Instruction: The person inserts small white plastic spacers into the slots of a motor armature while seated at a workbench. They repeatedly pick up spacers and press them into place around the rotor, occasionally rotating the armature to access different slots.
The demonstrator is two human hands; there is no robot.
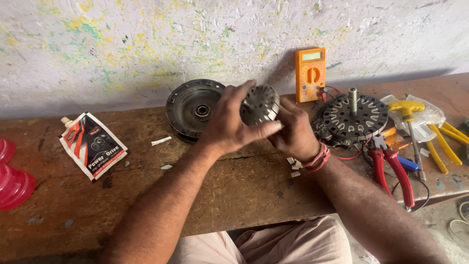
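I have the round, slotted grey steel stator core (260, 104) lifted above the worn brown wooden bench (146, 195), clamped between my 2 hands with its flat face turned up toward the camera and its axis tilted toward me. My left hand (229, 122) wraps its left rim, thumb pressed along the lower edge, while my right hand (295, 133) cups it from below and right, both equally near, fingers closed on it.
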